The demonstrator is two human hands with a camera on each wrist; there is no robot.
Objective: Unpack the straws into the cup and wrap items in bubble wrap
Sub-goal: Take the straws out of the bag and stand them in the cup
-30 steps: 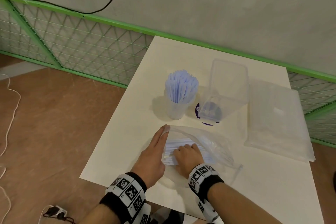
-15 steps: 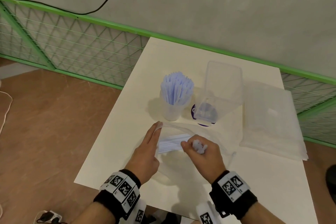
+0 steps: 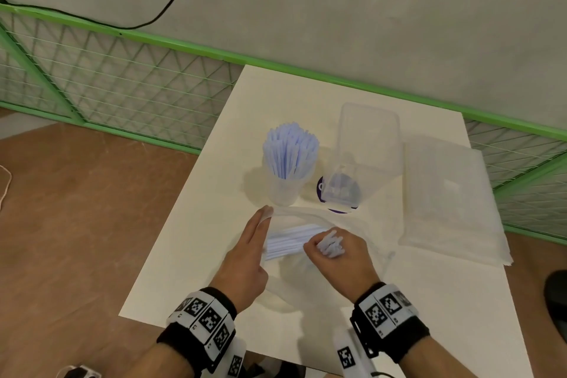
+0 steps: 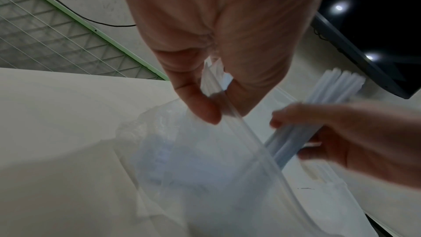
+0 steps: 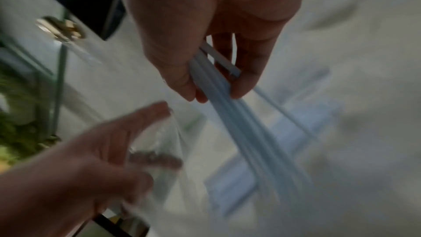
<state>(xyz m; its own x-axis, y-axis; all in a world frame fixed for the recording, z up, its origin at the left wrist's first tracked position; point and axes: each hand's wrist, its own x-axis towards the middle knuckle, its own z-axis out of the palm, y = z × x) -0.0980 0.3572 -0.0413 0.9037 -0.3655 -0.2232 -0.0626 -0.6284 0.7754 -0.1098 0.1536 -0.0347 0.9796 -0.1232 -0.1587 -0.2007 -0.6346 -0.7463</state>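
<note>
A clear cup [image 3: 283, 190] stands mid-table, packed with pale blue straws [image 3: 290, 153]. In front of it lies a clear plastic bag [image 3: 302, 216] with more straws [image 3: 287, 241] inside. My left hand [image 3: 264, 221] holds the bag at its left edge; the left wrist view shows thumb and finger of this left hand [image 4: 222, 107] pinching the bag's zip rim [image 4: 237, 125]. My right hand [image 3: 329, 250] grips a bundle of straws, their ends poking up from the fist. In the blurred right wrist view the right hand [image 5: 214, 89] pinches this straw bundle [image 5: 241, 125].
A clear plastic container [image 3: 368, 144] stands right of the cup, over a purple disc [image 3: 336, 195]. A stack of bubble wrap sheets [image 3: 451, 202] covers the table's right side. The white table [image 3: 196, 242] drops off close on the left. A green mesh fence [image 3: 122, 83] runs behind.
My right hand went from lying flat on the straws in the bag to gripping a bundle and tilting its ends up. The left hand stays on the bag's edge.
</note>
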